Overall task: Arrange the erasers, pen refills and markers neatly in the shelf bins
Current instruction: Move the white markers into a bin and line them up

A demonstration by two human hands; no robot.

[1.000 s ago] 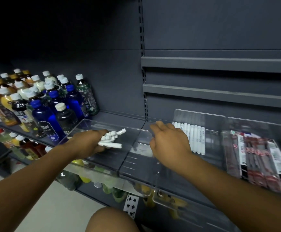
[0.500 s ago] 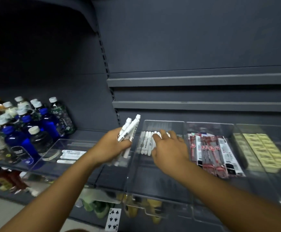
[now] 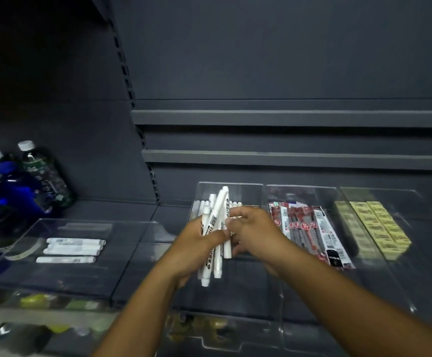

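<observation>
My left hand (image 3: 196, 249) grips a bundle of white markers (image 3: 216, 228), held upright over the middle clear bin (image 3: 231, 191). My right hand (image 3: 254, 233) pinches one marker of that bundle near its upper half. A row of white markers lies at the back of that bin, mostly hidden by my hands. Three more white markers (image 3: 72, 249) lie in the clear bin on the left (image 3: 132, 253). Red and white pen refill packs (image 3: 310, 233) fill the bin to the right. Yellow erasers (image 3: 379, 228) sit in rows in the far right bin.
Drink bottles (image 3: 37, 176) with white caps stand on the shelf at the far left. Grey shelf rails (image 3: 287, 117) run along the dark back wall above the bins. A lower shelf with blurred goods shows beneath the bins.
My left hand carried the marker bundle right, from over the left bin to over the middle bin. My right hand left the row of markers and took hold of one in the bundle.
</observation>
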